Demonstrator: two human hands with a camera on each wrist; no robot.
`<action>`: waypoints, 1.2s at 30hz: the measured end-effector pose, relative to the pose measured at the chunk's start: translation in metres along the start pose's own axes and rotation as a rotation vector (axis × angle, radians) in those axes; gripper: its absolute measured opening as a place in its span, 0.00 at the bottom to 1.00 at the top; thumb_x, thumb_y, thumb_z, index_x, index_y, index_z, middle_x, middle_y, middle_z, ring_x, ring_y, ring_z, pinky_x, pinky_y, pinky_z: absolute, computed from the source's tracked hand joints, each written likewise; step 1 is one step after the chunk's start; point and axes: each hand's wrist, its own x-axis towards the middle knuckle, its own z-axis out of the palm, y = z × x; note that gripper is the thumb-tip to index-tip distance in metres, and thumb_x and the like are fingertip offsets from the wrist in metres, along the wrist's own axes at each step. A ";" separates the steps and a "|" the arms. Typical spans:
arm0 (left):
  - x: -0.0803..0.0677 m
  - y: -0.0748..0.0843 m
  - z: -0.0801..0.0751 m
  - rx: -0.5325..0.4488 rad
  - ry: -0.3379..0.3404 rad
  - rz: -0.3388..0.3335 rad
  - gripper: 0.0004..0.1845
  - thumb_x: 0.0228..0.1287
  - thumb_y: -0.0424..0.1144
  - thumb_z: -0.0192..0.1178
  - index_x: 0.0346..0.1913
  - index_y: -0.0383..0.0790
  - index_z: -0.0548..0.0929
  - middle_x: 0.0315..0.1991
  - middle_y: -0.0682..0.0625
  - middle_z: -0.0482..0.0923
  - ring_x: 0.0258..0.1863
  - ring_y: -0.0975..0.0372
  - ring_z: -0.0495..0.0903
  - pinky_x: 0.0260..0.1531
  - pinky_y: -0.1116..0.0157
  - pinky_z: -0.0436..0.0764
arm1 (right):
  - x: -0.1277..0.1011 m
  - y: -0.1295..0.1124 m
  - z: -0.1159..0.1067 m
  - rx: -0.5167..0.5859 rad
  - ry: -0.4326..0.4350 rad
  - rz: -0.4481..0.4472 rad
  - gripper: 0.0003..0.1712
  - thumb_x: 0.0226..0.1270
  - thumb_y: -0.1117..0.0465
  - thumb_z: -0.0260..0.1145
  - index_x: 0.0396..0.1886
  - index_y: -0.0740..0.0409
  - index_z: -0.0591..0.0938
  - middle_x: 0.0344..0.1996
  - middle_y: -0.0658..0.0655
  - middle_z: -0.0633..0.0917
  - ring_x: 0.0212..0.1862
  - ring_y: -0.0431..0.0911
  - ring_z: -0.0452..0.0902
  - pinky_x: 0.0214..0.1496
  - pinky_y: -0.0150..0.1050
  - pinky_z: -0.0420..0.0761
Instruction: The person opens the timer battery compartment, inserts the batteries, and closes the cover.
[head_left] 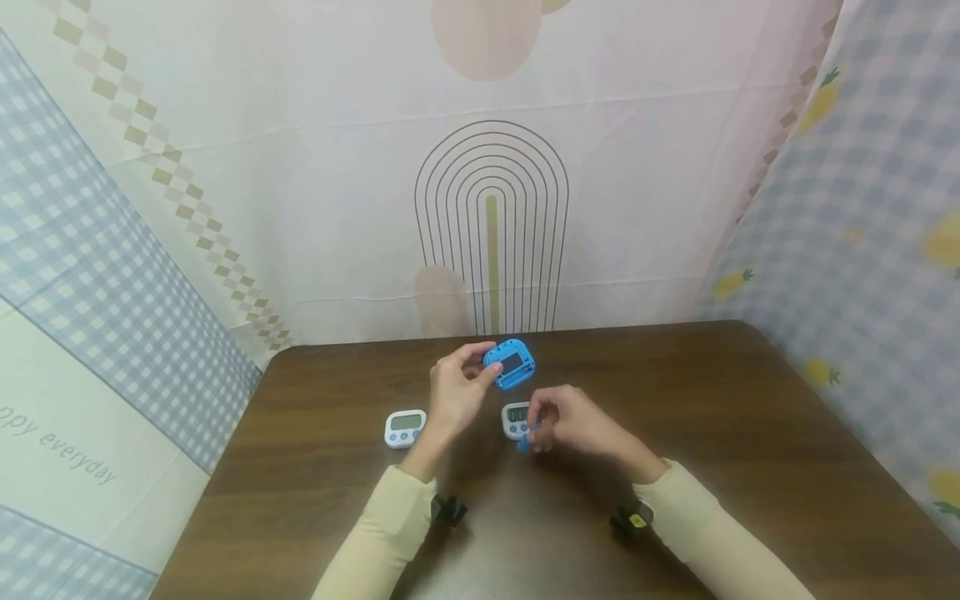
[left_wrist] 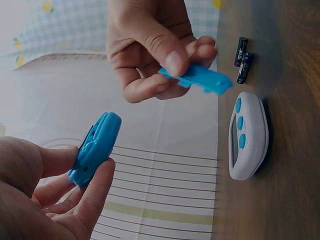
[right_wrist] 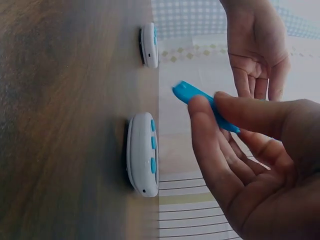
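My left hand (head_left: 454,392) holds a blue timer (head_left: 517,380) up over the table, its back facing me with a dark recess in it. In the left wrist view, the thumb and fingers grip that blue timer (left_wrist: 98,145) by its edges. Lower and to the right, my right hand (head_left: 566,419) pinches a small blue battery cover (head_left: 522,445) between thumb and fingers. Little tabs show along the edge of the cover (left_wrist: 204,80) in the left wrist view. The cover is apart from the timer.
One white timer (head_left: 406,428) with blue buttons lies on the table (head_left: 315,492) at left. Another white timer (head_left: 513,422), digits on its screen, sits partly behind my right hand. Two small dark batteries, one battery (left_wrist: 244,70) in front, lie near a timer. Curtains surround the table.
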 end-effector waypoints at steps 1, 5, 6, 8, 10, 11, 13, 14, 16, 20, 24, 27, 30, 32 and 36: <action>0.000 0.000 0.000 0.000 0.000 -0.001 0.18 0.70 0.34 0.71 0.61 0.39 0.87 0.52 0.44 0.90 0.44 0.55 0.90 0.43 0.59 0.92 | 0.000 0.000 0.000 -0.003 -0.019 0.002 0.07 0.65 0.72 0.74 0.36 0.59 0.84 0.32 0.55 0.88 0.31 0.50 0.87 0.37 0.43 0.90; 0.000 0.001 0.000 -0.003 -0.003 -0.010 0.18 0.70 0.34 0.71 0.61 0.40 0.87 0.52 0.45 0.90 0.44 0.55 0.90 0.43 0.60 0.92 | 0.000 0.002 0.001 -0.036 -0.074 0.023 0.06 0.65 0.70 0.76 0.35 0.60 0.85 0.30 0.54 0.87 0.29 0.49 0.86 0.34 0.42 0.89; 0.000 0.001 0.000 -0.003 -0.003 -0.011 0.18 0.70 0.35 0.71 0.61 0.40 0.87 0.51 0.46 0.90 0.44 0.55 0.90 0.43 0.60 0.92 | 0.000 0.002 0.002 -0.046 -0.087 0.025 0.06 0.64 0.70 0.76 0.34 0.59 0.85 0.29 0.54 0.87 0.28 0.49 0.85 0.33 0.41 0.88; 0.000 0.001 0.000 -0.002 -0.003 -0.007 0.18 0.70 0.34 0.71 0.61 0.39 0.87 0.51 0.45 0.90 0.44 0.55 0.90 0.42 0.60 0.92 | 0.000 0.003 0.003 -0.074 -0.115 0.025 0.07 0.63 0.69 0.77 0.32 0.59 0.85 0.28 0.53 0.87 0.27 0.49 0.85 0.31 0.40 0.87; -0.001 0.000 0.000 0.001 -0.002 0.001 0.18 0.70 0.34 0.71 0.60 0.39 0.87 0.51 0.45 0.90 0.44 0.55 0.90 0.42 0.60 0.92 | 0.000 0.003 0.004 -0.102 -0.144 0.016 0.08 0.61 0.69 0.78 0.31 0.58 0.85 0.26 0.52 0.87 0.26 0.48 0.84 0.29 0.38 0.86; -0.001 0.000 0.000 0.001 -0.002 0.004 0.18 0.70 0.34 0.71 0.60 0.38 0.87 0.51 0.45 0.90 0.43 0.55 0.90 0.41 0.60 0.91 | 0.000 0.003 0.005 -0.119 -0.156 0.008 0.09 0.61 0.69 0.78 0.30 0.57 0.85 0.25 0.51 0.87 0.26 0.48 0.84 0.29 0.38 0.85; -0.001 0.001 0.000 0.002 0.000 0.016 0.17 0.70 0.33 0.71 0.60 0.38 0.87 0.50 0.44 0.91 0.43 0.54 0.90 0.41 0.61 0.91 | -0.001 0.003 0.006 -0.141 -0.180 -0.004 0.10 0.60 0.70 0.78 0.29 0.56 0.84 0.24 0.51 0.86 0.26 0.48 0.84 0.29 0.37 0.85; -0.001 0.001 0.000 0.003 0.002 0.022 0.17 0.70 0.33 0.71 0.59 0.38 0.88 0.50 0.44 0.91 0.43 0.54 0.90 0.40 0.61 0.91 | -0.002 0.003 0.007 -0.155 -0.190 -0.010 0.10 0.60 0.71 0.78 0.28 0.56 0.84 0.24 0.50 0.86 0.26 0.47 0.83 0.29 0.37 0.84; -0.001 0.002 0.000 0.003 0.006 0.027 0.17 0.69 0.33 0.71 0.59 0.39 0.88 0.50 0.43 0.91 0.43 0.54 0.90 0.41 0.61 0.91 | -0.003 0.003 0.009 -0.173 -0.212 -0.011 0.10 0.61 0.72 0.77 0.28 0.57 0.85 0.24 0.50 0.86 0.26 0.46 0.83 0.29 0.37 0.84; -0.001 0.002 0.000 0.008 0.005 0.027 0.17 0.69 0.33 0.72 0.59 0.39 0.88 0.51 0.44 0.91 0.44 0.53 0.90 0.42 0.59 0.92 | -0.004 0.004 0.011 -0.227 -0.246 -0.010 0.09 0.63 0.73 0.75 0.30 0.57 0.87 0.24 0.47 0.86 0.26 0.43 0.81 0.29 0.36 0.83; -0.001 0.003 0.000 0.010 -0.002 0.017 0.18 0.69 0.34 0.72 0.61 0.38 0.87 0.51 0.44 0.90 0.45 0.53 0.90 0.44 0.58 0.92 | -0.004 0.006 0.012 -0.318 -0.257 -0.041 0.08 0.63 0.72 0.76 0.30 0.54 0.90 0.25 0.44 0.86 0.27 0.40 0.81 0.31 0.35 0.84; -0.001 0.003 0.000 0.007 -0.005 0.013 0.18 0.69 0.34 0.71 0.61 0.39 0.87 0.52 0.44 0.90 0.45 0.53 0.90 0.44 0.58 0.92 | -0.004 0.007 0.013 -0.382 -0.263 -0.060 0.07 0.62 0.69 0.78 0.30 0.53 0.91 0.25 0.41 0.85 0.29 0.38 0.80 0.33 0.34 0.84; -0.002 0.003 0.000 0.007 -0.007 0.010 0.18 0.69 0.34 0.72 0.61 0.39 0.87 0.52 0.45 0.90 0.45 0.54 0.90 0.44 0.59 0.92 | -0.004 0.007 0.014 -0.413 -0.270 -0.060 0.07 0.62 0.68 0.79 0.29 0.52 0.91 0.25 0.41 0.85 0.29 0.37 0.79 0.34 0.33 0.83; -0.001 0.003 0.000 0.007 -0.005 0.013 0.18 0.69 0.34 0.71 0.60 0.39 0.87 0.52 0.45 0.90 0.44 0.54 0.90 0.43 0.59 0.92 | -0.005 0.007 0.014 -0.416 -0.271 -0.056 0.08 0.62 0.68 0.79 0.29 0.51 0.90 0.25 0.41 0.85 0.29 0.37 0.79 0.34 0.33 0.82; -0.002 0.004 -0.001 0.006 0.001 0.024 0.18 0.69 0.33 0.72 0.60 0.38 0.87 0.51 0.43 0.90 0.44 0.53 0.90 0.42 0.59 0.92 | -0.006 0.006 0.015 -0.420 -0.277 -0.037 0.09 0.63 0.68 0.78 0.29 0.49 0.89 0.25 0.42 0.84 0.29 0.38 0.79 0.34 0.33 0.82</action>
